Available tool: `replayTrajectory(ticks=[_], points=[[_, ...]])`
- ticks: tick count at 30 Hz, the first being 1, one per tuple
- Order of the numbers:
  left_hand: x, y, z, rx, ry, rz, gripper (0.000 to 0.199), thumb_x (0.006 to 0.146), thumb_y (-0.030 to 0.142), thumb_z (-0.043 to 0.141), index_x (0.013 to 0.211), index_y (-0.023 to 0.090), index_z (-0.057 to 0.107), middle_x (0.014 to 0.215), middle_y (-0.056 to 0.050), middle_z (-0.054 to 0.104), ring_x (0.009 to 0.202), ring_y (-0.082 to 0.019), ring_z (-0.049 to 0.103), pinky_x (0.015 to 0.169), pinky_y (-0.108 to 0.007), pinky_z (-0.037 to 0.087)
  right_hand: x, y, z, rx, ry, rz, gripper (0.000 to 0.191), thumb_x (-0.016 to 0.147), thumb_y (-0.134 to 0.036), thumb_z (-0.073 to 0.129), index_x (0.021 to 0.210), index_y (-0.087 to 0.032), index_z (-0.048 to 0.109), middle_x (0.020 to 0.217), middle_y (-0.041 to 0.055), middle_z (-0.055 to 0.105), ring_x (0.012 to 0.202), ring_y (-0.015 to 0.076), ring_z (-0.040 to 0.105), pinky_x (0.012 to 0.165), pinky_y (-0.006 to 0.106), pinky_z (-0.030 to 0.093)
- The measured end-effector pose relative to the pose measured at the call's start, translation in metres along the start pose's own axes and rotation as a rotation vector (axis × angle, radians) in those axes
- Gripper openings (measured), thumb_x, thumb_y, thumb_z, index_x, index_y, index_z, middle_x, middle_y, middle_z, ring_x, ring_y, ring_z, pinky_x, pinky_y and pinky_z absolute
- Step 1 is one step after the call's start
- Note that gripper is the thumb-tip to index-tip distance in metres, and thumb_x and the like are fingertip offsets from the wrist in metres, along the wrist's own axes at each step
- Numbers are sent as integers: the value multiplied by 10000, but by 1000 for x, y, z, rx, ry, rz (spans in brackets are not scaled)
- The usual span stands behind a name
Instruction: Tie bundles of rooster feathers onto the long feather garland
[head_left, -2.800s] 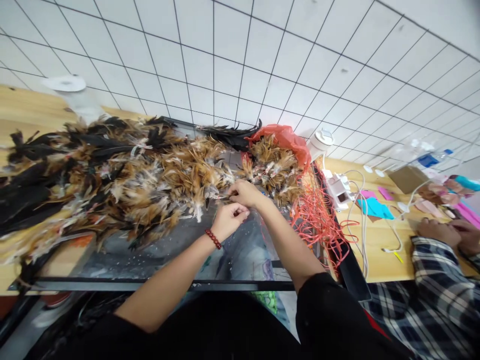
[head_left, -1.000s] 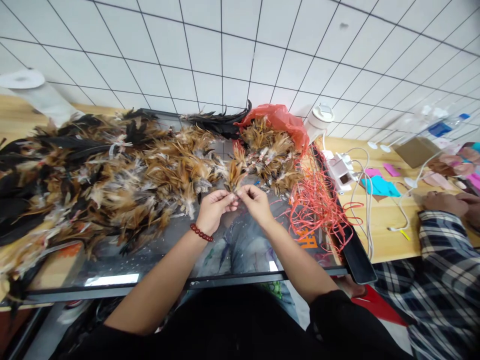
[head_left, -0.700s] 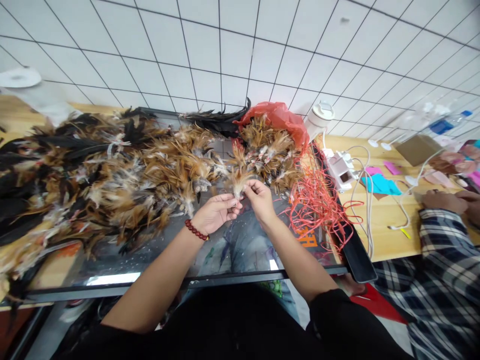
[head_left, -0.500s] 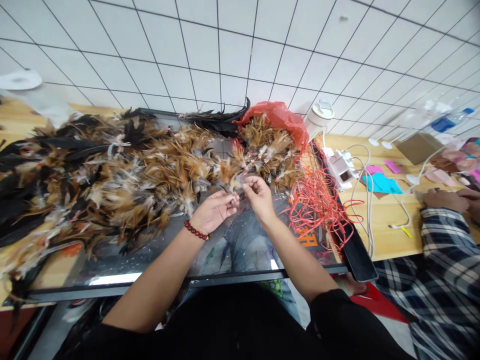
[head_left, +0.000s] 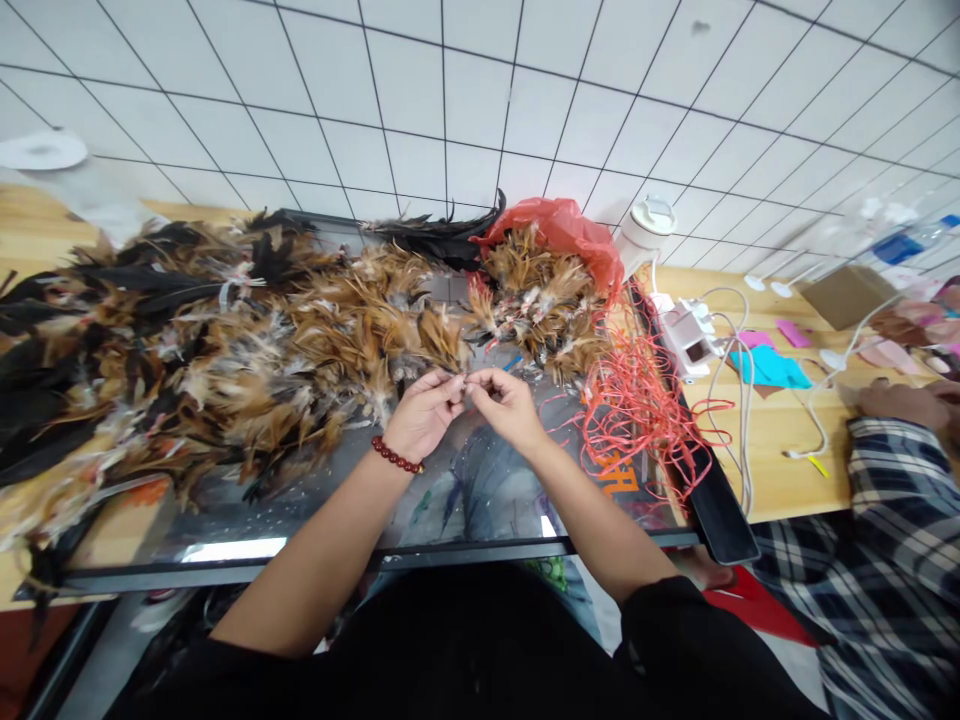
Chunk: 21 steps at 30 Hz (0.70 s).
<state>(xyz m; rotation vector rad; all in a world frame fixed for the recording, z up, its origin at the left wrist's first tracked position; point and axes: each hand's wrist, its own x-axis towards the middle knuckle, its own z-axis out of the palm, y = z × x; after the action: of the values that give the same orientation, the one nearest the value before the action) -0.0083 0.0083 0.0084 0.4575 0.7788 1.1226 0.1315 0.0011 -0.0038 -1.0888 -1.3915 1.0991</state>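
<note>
My left hand [head_left: 426,418], with a dark red bead bracelet [head_left: 396,456] at the wrist, is closed around the base of a brown feather bunch [head_left: 444,338] that points up and away from me. My right hand [head_left: 508,405] pinches right beside the left fingertips, at the bunch's quill end. Whatever lies between its thumb and finger is too small to make out. Just beyond both hands, a wide heap of brown and black feather bundles [head_left: 247,370] spreads to the left. More feather bundles [head_left: 536,300] sit in a red plastic bag [head_left: 574,235].
Tangled red string [head_left: 634,420] lies right of my hands on the glossy dark panel [head_left: 330,520]. Beyond it are a black tray edge [head_left: 724,525], a white charger [head_left: 686,340] with cables, and a lidded white cup [head_left: 646,225]. A co-worker's plaid sleeve [head_left: 896,460] is far right.
My right hand has shifted left, so its fingertips now meet the left ones at the feather bunch's base. The bunch has tilted slightly left. A small blue strip shows beyond my right hand.
</note>
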Motion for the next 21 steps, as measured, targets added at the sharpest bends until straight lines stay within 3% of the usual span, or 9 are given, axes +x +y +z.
replayTrajectory(ticks=[4, 8, 15, 21], points=[[-1, 0, 0, -18, -1, -2, 281, 570, 202, 870, 713, 137, 637, 715, 4, 631, 588, -60, 510, 536, -192, 411, 0, -4, -2, 47, 34, 3, 228, 828, -411, 639, 907, -198, 658, 828, 16, 670, 695, 123, 562, 689, 274, 454], [-1, -3, 0, 36, -7, 8, 318, 556, 258, 883, 722, 141, 639, 700, 2, 629, 594, -75, 526, 541, -201, 428, 0, -8, -1, 41, 51, 13, 266, 783, -426, 695, 918, -203, 643, 755, -15, 626, 650, 110, 536, 651, 257, 441], [-5, -5, 3, 366, -100, 43, 343, 620, 405, 848, 703, 134, 655, 683, -31, 663, 564, -103, 576, 521, -216, 437, 6, -4, -6, 175, 29, 167, 430, 705, -563, 729, 633, -202, 506, 558, -51, 525, 533, 92, 465, 547, 240, 379], [-7, -2, 3, 280, -147, -77, 375, 609, 384, 859, 834, 116, 726, 761, -70, 702, 568, -104, 585, 516, -226, 451, 9, -6, -8, 333, 103, 214, 444, 636, -564, 765, 618, -204, 506, 524, -74, 457, 481, 66, 362, 495, 224, 315]])
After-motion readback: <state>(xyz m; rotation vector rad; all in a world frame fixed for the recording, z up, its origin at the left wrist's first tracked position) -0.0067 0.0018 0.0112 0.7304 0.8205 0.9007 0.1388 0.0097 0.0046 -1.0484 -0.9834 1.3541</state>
